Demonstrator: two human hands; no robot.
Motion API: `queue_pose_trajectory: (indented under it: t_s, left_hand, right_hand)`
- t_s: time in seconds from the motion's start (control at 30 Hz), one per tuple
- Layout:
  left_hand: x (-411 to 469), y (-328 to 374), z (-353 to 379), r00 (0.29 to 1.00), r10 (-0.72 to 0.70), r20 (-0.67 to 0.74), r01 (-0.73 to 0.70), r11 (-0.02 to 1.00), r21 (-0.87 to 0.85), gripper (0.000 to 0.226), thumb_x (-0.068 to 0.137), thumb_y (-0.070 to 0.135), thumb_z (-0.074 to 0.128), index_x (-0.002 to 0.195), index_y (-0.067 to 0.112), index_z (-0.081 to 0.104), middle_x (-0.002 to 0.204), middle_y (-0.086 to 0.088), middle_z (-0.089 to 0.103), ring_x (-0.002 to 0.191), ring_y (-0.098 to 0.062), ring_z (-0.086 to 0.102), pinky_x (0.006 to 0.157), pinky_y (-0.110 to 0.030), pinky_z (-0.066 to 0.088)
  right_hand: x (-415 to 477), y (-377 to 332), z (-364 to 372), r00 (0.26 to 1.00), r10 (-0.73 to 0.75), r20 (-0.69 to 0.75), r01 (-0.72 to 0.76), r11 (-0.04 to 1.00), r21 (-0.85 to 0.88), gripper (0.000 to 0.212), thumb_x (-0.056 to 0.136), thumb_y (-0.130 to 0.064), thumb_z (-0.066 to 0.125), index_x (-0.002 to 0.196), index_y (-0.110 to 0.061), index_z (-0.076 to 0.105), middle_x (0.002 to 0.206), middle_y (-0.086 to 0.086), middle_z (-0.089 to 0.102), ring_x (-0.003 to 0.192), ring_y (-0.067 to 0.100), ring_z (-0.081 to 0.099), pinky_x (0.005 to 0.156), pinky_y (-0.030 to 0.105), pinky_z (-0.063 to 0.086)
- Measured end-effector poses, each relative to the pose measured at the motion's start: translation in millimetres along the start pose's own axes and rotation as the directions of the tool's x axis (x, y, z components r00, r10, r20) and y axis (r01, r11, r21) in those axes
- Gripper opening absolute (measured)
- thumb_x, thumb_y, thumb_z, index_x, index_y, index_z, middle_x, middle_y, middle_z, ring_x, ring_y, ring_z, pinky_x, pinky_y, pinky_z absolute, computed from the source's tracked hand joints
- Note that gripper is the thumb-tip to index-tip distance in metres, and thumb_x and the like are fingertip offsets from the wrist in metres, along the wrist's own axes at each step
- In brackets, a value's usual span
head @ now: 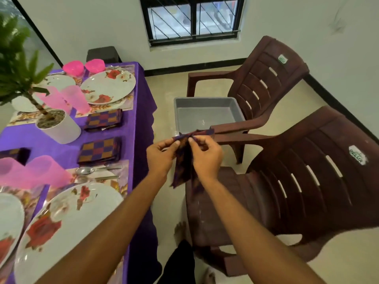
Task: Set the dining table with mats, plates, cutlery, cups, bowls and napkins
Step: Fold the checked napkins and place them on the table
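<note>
Fingers (172, 144) of left hand (159, 154) and right hand (207, 155) curled and clamped on the top edge of the checked napkin (182, 171), thumb against forefinger on each side, no gap between the two pinches. Cloth hanging below the fingers over the near chair (221, 201). Risk, as a judgement: crooked fold, or a drop to seat or floor, if either pinch slackens. Left of the fingers, folded napkins (98, 149) on the purple table (61, 148); just beyond the fingers, grey tub (205, 99) on the far chair (266, 78).
</note>
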State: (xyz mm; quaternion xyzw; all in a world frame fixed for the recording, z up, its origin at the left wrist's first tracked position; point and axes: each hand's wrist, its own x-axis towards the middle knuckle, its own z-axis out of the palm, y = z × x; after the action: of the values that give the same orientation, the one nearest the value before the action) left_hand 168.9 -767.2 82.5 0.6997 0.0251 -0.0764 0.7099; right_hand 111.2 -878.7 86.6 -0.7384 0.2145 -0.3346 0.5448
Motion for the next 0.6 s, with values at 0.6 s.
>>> queue_pose_trajectory:
  t_s: [0.6]
  left_hand:
    - [-47.7, 9.1, -65.8, 0.998, -0.008, 0.058, 0.004, 0.998, 0.068, 0.007, 0.085, 0.019, 0.077, 0.091, 0.022, 0.076, 0.084, -0.001, 0.077, 0.083, -0.021, 0.075, 0.080, -0.047, 0.061]
  right_hand:
    - [-76.6, -28.3, 48.9, 0.946, 0.323, 0.030, -0.322, 0.926, 0.198, 0.018, 0.094, -0.017, 0.068, 0.110, -0.014, 0.075, 0.103, -0.007, 0.074, 0.097, 0.004, 0.069, 0.086, 0.025, 0.058]
